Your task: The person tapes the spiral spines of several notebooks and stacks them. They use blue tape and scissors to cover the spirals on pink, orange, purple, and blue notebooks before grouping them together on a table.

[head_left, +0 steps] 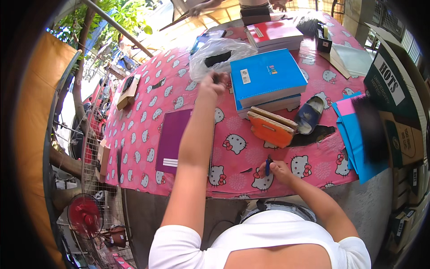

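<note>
Well, the blue stack (268, 77) of books on the bench (148, 134) makes the best marker here. The left hand (215, 84) is just off its left side, arm stretched out, fingers curled in with a dark patch among them; blur hides whether they grip anything or how far open they are. The right hand (280, 171) is in front of the stack, on the person's side and well apart from it, its fingers closed around a small blue tool (268, 166) held roughly upright. The step seems to be a far reach with one hand while the other keeps the tool. To do it well, the left hand should stay clear of the loose clear bag (202, 62) behind and left of the stack, and lift clear of the stack's corner rather than drag across it. The right should hold the tool low and steady, its tip away from the orange block (272, 131) close in front of the stack. The sleeve-free left forearm should also pass above the purple notebook (172, 139), left and forward of the stack, without brushing it.
</note>
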A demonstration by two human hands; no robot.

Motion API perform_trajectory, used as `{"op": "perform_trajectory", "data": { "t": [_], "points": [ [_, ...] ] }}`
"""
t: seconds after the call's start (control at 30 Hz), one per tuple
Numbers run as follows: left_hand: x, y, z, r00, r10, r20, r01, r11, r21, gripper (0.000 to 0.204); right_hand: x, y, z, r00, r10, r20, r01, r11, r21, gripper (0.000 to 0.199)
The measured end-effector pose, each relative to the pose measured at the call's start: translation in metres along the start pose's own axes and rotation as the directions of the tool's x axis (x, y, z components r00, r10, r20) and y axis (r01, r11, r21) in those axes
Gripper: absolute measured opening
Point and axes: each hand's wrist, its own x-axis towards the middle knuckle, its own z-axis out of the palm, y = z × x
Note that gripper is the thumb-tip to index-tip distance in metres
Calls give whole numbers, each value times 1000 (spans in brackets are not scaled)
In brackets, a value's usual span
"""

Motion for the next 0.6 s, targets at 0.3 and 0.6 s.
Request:
{"op": "perform_trajectory", "data": {
  "t": [0.3,0.6],
  "points": [
    [24,28,36,973,229,-19,-180,811,556,88,-7,4,-15,998,-53,-37,50,997,-67,56],
    [91,43,43,858,497,130,-269,218,938,51,0,-8,-15,996,79,37,-81,995,52,54]
  ]
}}
